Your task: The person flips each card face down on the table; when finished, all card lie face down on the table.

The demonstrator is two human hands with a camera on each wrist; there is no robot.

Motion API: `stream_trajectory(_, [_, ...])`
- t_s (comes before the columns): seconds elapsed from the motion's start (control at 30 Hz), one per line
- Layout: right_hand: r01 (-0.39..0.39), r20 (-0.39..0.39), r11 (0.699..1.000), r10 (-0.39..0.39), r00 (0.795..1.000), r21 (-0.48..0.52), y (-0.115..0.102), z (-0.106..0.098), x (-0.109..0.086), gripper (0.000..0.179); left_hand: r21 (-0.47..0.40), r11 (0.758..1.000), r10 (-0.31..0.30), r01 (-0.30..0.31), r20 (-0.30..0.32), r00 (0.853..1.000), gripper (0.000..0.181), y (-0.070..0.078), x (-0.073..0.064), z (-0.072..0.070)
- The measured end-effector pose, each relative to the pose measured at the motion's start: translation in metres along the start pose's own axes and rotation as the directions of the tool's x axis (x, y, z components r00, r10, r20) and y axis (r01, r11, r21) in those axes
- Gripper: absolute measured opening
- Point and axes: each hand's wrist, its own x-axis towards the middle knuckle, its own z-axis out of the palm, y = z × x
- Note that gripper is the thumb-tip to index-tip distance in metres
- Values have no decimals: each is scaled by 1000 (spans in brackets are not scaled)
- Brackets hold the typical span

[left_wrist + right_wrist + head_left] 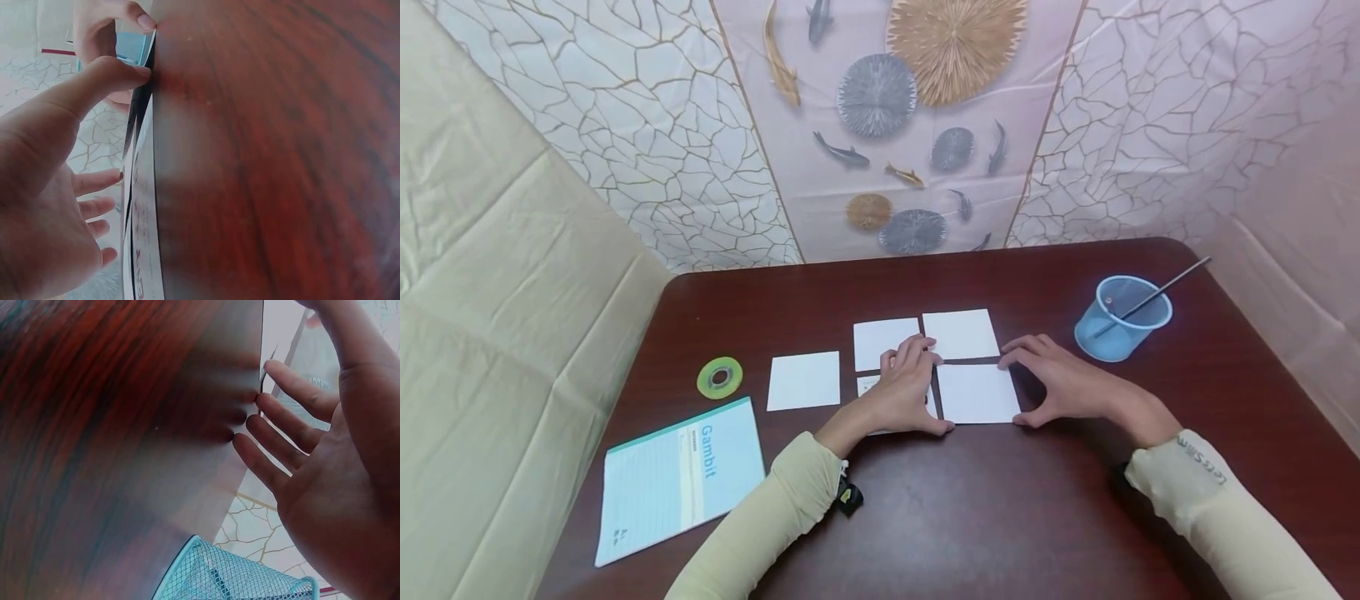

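Note:
A white square card (977,393) lies at the front right of a two-by-two group, held at its sides by both hands. My left hand (904,392) has its thumb at the card's near left corner and its index finger at the far left corner. At the opposite side, my right hand (1063,383) spans the card between thumb and fingers. In the left wrist view, a dark gap shows under the card's near edge. Beneath my left hand is a partly hidden card with printing (867,385). Two blank cards (886,333) (958,333) lie behind.
Another white card (803,381) lies apart on the left. Beyond it are a green tape roll (706,379) and a Gambit notebook (658,483). A blue mesh pen cup (1112,337) with a dark stick stands at the right on the dark wooden table (970,517). Cloth-covered walls border the table.

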Motion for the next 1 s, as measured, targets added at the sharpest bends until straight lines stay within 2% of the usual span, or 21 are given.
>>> stream_trajectory(0.13, [5, -6, 1000, -5, 1000, -4, 1, 1, 0, 81, 39, 999, -8, 7, 4, 1000, 92, -1, -2, 2])
stream_trajectory(0.23, [7, -19, 1000, -7, 1000, -5, -1, 2, 0, 82, 44, 999, -1, 1, 1, 1000, 98, -5, -9, -3])
stream_trajectory(0.37, [18, -63, 999, -21, 998, -50, -14, 2, 4, 82, 70, 998, -7, 8, -21, 1000, 97, -17, -29, -20])
stream_trajectory(0.5, [65, -89, 987, -78, 993, -146, -37, 10, 19, 81, 96, 994, -55, 59, -42, 998, 87, -32, -53, -36])
stream_trajectory(0.67, [133, -88, 969, -154, 984, -209, -69, 20, 44, 78, 129, 987, -90, 96, -45, 995, 87, -45, -73, -42])
stream_trajectory(0.83, [187, -56, 955, -205, 977, -228, -87, 29, 59, 79, 143, 984, -103, 104, -14, 995, 86, -48, -78, -38])
stream_trajectory(1.0, [207, -40, 951, -222, 974, -230, -92, 33, 64, 83, 150, 981, -122, 121, 0, 993, 82, -49, -77, -39])
